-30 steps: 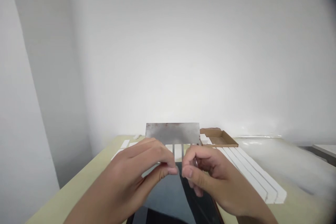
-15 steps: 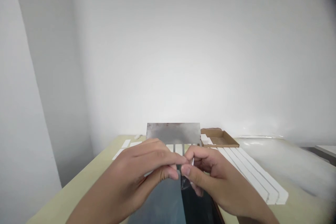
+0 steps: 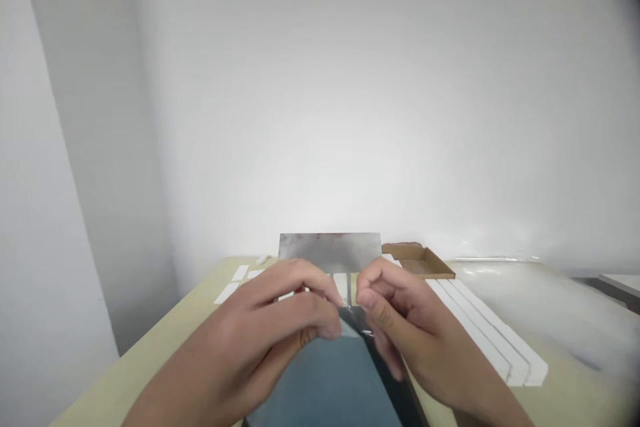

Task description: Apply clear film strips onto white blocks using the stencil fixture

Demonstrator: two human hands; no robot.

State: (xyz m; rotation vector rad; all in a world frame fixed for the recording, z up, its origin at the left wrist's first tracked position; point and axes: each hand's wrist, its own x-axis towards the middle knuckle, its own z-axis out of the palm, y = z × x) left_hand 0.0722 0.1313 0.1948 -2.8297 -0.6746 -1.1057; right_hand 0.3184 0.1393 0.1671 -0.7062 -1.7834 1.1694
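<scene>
A blue-grey sheet lies over a dark, glossy panel in front of me, leaving a strip of the panel bare along its right side. My left hand is closed, its fingers curled at the sheet's far edge; its thumb is mostly hidden. Just right of it, my right hand pinches with thumb and forefinger above the panel's far right corner. A shiny clear film shows below this pinch, its edges hard to make out. The fingertips of both hands are apart.
A grey metal plate stands upright beyond my hands. Behind on the right is an open cardboard box. Long white strips lie right of my right hand, and clear plastic sheeting farther right. Small white pieces lie left on the yellowish table.
My hands have moved apart at the fingertips, the right one slightly rightward. The blue-grey sheet now reaches farther right over the dark panel, narrowing the bare strip.
</scene>
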